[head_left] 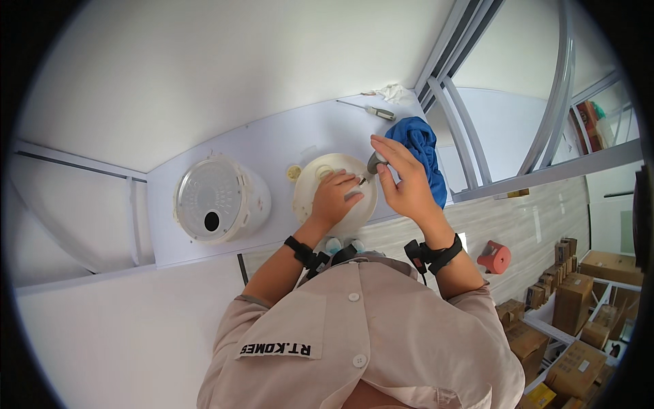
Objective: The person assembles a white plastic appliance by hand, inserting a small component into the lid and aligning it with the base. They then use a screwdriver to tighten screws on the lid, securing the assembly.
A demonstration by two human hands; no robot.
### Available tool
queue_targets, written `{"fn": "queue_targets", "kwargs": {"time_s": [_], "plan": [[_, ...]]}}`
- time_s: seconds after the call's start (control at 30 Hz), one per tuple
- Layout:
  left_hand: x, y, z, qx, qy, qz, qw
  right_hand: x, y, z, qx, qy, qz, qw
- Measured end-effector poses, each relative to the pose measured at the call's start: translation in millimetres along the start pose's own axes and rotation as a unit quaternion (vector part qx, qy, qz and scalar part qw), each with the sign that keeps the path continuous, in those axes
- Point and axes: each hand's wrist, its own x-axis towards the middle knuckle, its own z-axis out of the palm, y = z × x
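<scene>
Head view: the right hand (407, 185), right of frame centre, is closed around a grey, rounded, handle-like tool (374, 162), which lies at its thumb side, long axis apparently foreshortened and running down-left toward the white, round, shallow plastic disc (351, 217) at frame centre. The left hand (334, 199) is nearer the disc's middle, palm down on it with fingers loosely extended; cannot tell whether its fingertips pinch anything. Tool's far end and any contact with the small dark piece (362, 181) unclear; left palm hidden.
</scene>
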Motion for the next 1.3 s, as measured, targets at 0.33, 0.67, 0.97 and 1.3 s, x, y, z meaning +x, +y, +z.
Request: {"fn": "queue_targets", "kwargs": {"time_s": [0.33,0.67,0.97,1.3], "plan": [[1.4,-0.4,-1.9,0.001,-0.012,0.002,1.000,-1.7,-0.4,-1.3,0.080,-0.018,0.054,0.995],[0.1,-2.0,-0.4,-0.009,-0.001,0.010,1.000,-1.5,4.1,-2.4,0.053,-0.010,0.069,0.996],[1.5,-2.5,0.2,-0.009,-0.014,0.002,1.000,-2.8,11.6,-12.1,0.001,-0.038,0.089,0.995],[6.1,3.2,3.7,-0.052,-0.008,-0.035,0.998,-7.6,13.8,-7.0,-0.001,-0.022,0.081,0.996]]}}
